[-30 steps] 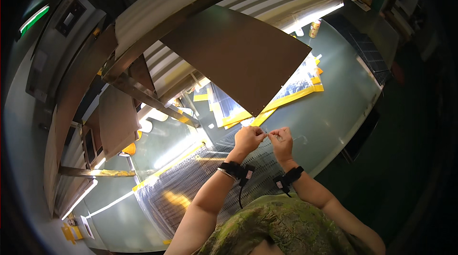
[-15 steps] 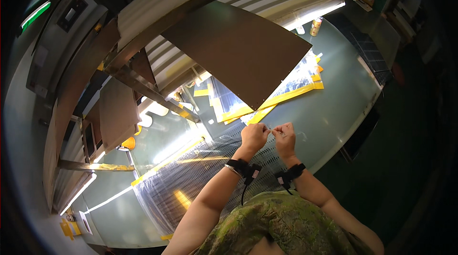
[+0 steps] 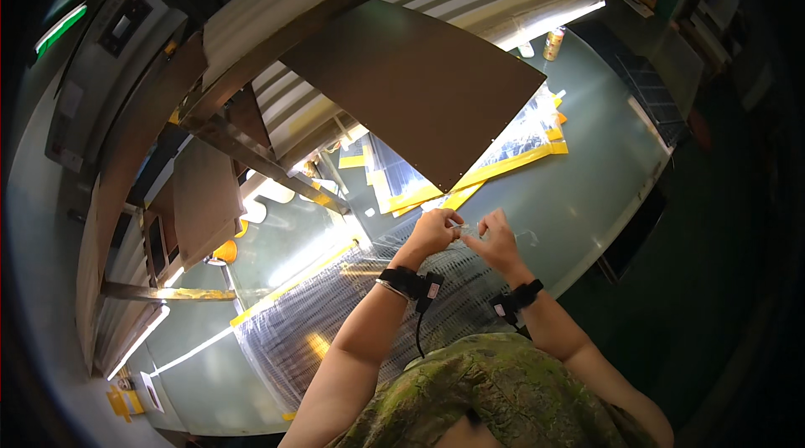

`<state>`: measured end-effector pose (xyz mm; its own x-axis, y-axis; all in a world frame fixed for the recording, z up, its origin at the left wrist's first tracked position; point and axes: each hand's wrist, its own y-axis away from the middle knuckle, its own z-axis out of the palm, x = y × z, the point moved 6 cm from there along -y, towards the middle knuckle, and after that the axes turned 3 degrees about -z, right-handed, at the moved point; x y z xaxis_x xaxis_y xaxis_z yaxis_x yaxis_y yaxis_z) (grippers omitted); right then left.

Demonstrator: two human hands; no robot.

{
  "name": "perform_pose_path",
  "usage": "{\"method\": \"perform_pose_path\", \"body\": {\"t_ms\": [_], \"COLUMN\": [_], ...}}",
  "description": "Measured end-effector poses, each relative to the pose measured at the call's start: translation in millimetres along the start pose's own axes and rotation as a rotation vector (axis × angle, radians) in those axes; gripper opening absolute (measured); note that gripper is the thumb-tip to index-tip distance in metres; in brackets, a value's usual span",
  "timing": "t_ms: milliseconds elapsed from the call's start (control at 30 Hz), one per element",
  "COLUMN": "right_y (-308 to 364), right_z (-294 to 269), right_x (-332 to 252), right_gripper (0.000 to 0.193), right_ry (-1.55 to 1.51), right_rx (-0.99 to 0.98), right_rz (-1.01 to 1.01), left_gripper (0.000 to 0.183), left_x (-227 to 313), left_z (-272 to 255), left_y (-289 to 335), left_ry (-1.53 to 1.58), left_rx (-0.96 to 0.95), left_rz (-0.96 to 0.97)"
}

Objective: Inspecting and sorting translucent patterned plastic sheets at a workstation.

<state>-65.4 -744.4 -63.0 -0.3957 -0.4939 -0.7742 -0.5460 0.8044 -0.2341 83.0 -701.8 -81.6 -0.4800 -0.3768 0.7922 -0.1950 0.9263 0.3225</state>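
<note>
My left hand [image 3: 432, 230] is closed in a pinch, with a small clear wisp at its fingertips; I cannot make out what it is. My right hand [image 3: 498, 245] is beside it, its thumb stretched toward the left fingertips and apart from its bent fingers, with nothing plainly held. Below both hands lies a see-through dark-striped sheet [image 3: 293, 322] with yellow tape along its edges. Thin clear strands show on the table just right of my right hand.
Beyond my hands, a large brown board [image 3: 419, 87] hangs over a stack of clear sheets [image 3: 511, 142] edged in yellow tape. A metal frame [image 3: 251, 154] stands left. A can [image 3: 553, 43] stands at the far side of the grey-green table [image 3: 587, 163]. Bright tube lamps [image 3: 553, 24] glow.
My hands have moved apart slightly, the left shifting left. My right fingers have loosened from a closed pinch, and the clear wisp now shows between the hands.
</note>
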Motion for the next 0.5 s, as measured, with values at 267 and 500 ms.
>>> {"method": "perform_pose_path", "body": {"t_ms": [267,500], "right_y": [-3.5,-5.7], "right_z": [2.4,-0.4], "right_x": [-6.0,-7.7], "right_gripper": [0.024,0.015], "right_ry": [0.036,0.02], "right_rx": [0.277,0.322], "right_rz": [0.041,0.011], "left_gripper": [0.021,0.019], "left_x": [9.1,15.7], "left_z": [8.2,11.0], "left_y": [2.9,4.7], "left_ry": [0.0,-0.046], "left_rx": [-0.06,-0.032], "left_rz": [-0.066,-0.029]}}
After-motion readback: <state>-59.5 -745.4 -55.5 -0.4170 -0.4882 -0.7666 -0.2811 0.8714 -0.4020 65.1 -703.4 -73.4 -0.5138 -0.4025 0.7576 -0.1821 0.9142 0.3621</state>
